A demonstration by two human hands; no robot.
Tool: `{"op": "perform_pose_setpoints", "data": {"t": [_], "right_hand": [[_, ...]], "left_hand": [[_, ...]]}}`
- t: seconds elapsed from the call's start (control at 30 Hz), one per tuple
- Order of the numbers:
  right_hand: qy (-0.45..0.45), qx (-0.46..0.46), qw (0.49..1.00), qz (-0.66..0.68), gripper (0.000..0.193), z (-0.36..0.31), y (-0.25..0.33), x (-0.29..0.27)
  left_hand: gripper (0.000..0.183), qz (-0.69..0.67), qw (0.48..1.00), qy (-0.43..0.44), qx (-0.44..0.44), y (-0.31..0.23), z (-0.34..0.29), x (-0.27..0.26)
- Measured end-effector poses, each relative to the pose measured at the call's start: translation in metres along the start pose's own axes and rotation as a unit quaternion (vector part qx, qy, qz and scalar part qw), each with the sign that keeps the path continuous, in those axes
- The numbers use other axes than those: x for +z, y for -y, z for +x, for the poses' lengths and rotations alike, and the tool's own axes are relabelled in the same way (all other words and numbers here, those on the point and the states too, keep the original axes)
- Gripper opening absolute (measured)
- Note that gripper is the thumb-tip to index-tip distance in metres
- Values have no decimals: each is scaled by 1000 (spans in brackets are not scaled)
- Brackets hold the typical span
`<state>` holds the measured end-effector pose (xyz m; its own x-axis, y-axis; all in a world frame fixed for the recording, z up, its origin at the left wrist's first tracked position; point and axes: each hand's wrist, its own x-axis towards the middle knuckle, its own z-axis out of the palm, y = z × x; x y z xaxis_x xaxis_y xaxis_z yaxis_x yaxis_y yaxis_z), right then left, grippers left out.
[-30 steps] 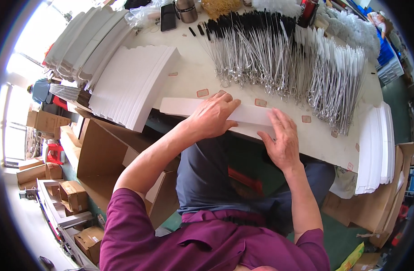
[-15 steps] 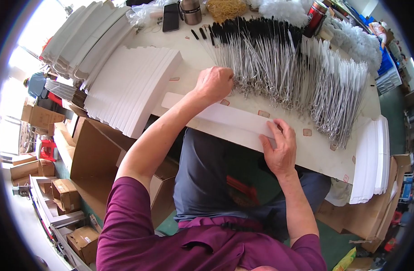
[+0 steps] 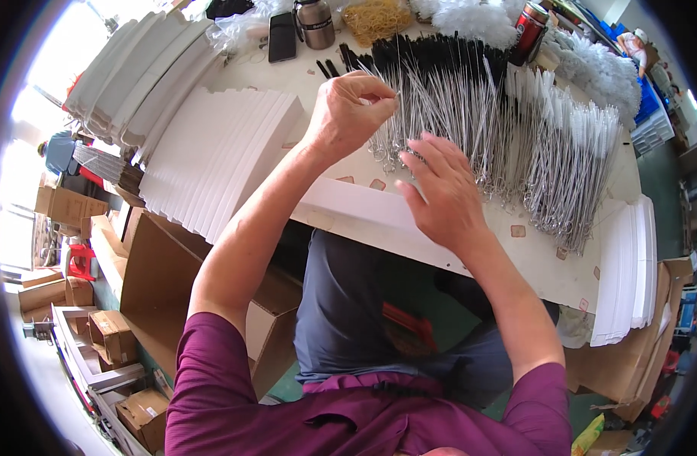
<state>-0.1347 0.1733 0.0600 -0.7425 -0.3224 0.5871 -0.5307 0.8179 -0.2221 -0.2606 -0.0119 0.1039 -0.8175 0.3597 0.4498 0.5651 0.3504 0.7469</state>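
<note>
A long narrow white carton (image 3: pixel 356 204) lies along the near edge of the table. My left hand (image 3: pixel 348 114) is raised beyond it, thumb and forefinger pinched together at the left end of a big pile of thin wire brushes (image 3: pixel 455 99) with black bristles and looped wire ends. What the pinch holds, if anything, is too small to make out. My right hand (image 3: pixel 445 191) reaches over the carton's right end, fingers stretched out and apart, the fingertips close to the wire loops. It hides that end of the carton.
White-bristled wire brushes (image 3: pixel 573 167) lie to the right. White cartons are stacked at left (image 3: pixel 211 152) and right (image 3: pixel 626 273). Along the back are a phone (image 3: pixel 282 38), a steel flask (image 3: pixel 315 26), yellow rubber bands (image 3: pixel 376 17) and a red can (image 3: pixel 528 34). A co-worker (image 3: pixel 634 47) is far right.
My right hand has let go of the white carton and moved forward and left toward the brushes. My left hand has moved slightly forward and left, its fist loosening into a pinch.
</note>
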Motion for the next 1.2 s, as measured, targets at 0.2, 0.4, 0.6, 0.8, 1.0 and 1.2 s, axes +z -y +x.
{"op": "perform_pose_setpoints", "data": {"t": [0.2, 0.4, 0.6, 0.8, 1.0, 1.2], "right_hand": [[78, -81, 991, -69, 52, 42, -35, 74], [187, -37, 974, -124, 56, 47, -31, 83], [128, 52, 989, 59, 60, 49, -21, 63], [35, 335, 526, 781, 84, 34, 31, 2], [-122, 263, 349, 891, 58, -14, 26, -39], [-266, 309, 368, 836, 43, -67, 14, -72]], "left_hand": [[7, -101, 994, -9, -29, -12, 9, -13], [9, -226, 971, -73, 12, -36, 7, -46], [7, -254, 961, -104, 32, -79, -32, -72], [4, -107, 983, -44, 139, -116, -106, -45], [21, -114, 974, -1, 196, -130, -156, 11], [19, -150, 975, 47, 156, -127, -190, 59]]}}
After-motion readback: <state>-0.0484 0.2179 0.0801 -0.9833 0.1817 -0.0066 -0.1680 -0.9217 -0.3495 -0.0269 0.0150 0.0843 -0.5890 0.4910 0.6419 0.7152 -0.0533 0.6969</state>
